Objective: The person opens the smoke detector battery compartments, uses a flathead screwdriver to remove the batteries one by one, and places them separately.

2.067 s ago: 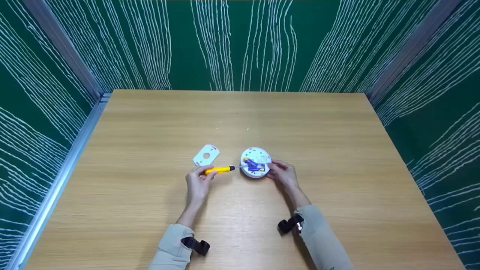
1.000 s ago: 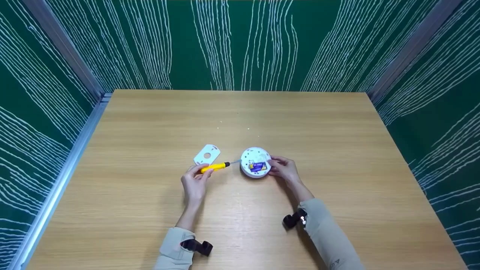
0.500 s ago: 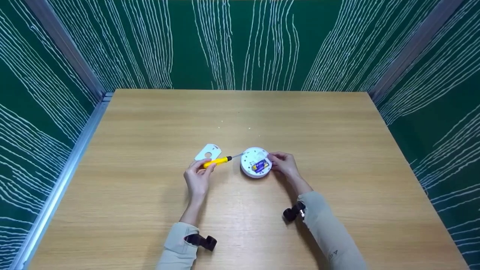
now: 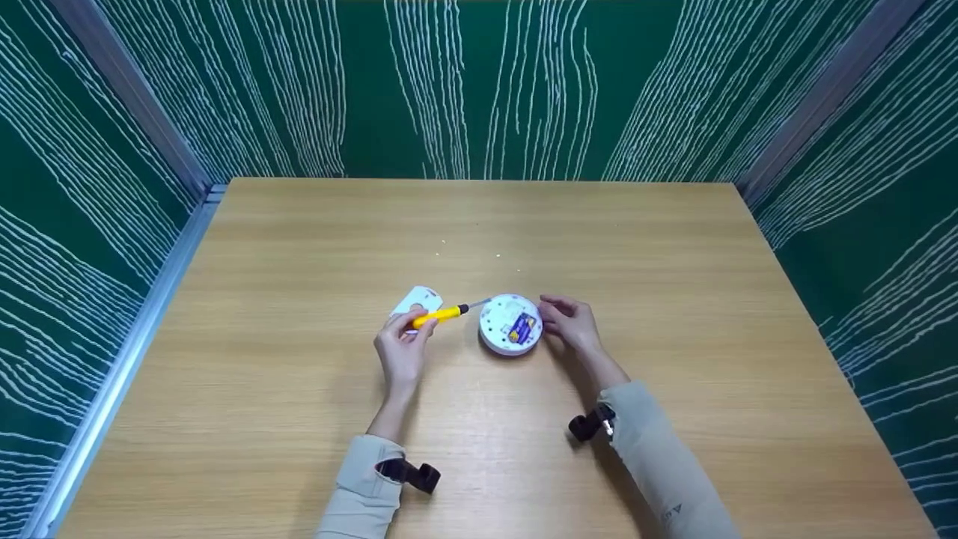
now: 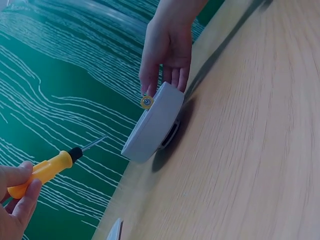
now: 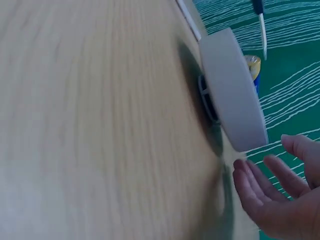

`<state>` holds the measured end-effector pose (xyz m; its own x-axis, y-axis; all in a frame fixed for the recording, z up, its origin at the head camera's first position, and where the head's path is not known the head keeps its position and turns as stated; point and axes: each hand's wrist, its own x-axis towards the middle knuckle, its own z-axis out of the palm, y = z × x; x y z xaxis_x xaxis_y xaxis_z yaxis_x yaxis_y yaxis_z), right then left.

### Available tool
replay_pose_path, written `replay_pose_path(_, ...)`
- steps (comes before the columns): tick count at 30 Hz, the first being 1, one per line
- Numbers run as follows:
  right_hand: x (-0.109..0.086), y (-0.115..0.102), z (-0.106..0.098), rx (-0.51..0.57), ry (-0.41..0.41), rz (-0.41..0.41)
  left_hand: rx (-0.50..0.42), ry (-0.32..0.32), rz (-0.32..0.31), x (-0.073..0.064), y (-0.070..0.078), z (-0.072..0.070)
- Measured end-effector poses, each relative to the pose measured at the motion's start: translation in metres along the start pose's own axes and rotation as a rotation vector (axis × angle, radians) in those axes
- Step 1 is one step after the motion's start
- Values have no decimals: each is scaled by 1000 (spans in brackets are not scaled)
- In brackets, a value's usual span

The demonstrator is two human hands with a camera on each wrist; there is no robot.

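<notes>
A round white device (image 4: pixel 495 316) lies on a wooden bench (image 4: pixel 636 254), its dotted face upward. On that face, toward the lower right, sits a purple-and-yellow battery (image 4: pixel 522 328), standing proud of the surface; whether there is more than one cannot be told. A dark looped part (image 6: pixel 206 100) shows beneath the device.

Left of the device, the person's left hand (image 4: pixel 402 352) pinches the yellow handle of a screwdriver (image 4: pixel 441 315) between thumb and fingers. The screwdriver's metal tip points at the device's upper left edge, raised in the air and apart from it. Just beside the device's right edge, the right hand (image 4: pixel 572 323) holds nothing, thumb and gently bent fingers spread wide.

Farther left of the device lies a flat white plate (image 4: pixel 421 296), partly hidden by the left hand and screwdriver. Beyond the device, a few pale specks (image 4: pixel 498 255) dot the bench.
</notes>
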<state>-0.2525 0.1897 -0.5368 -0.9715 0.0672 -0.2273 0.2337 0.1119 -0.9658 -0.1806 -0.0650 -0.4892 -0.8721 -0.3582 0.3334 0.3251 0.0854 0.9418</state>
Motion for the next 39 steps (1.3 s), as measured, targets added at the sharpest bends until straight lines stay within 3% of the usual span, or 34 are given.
replay_pose_path(6,-18,-6,-4,-70,-19,-53,12,5,-7,-4,15,1)
replay_pose_path(18,-45,-1,-3,-32,-163,34,24,18,-37,-6,17,-1)
replay_pose_path(28,-45,9,4,73,-234,38,12,23,-35,-7,16,-1)
replay_pose_path(39,-39,8,5,109,-189,34,32,25,-64,-7,16,-2)
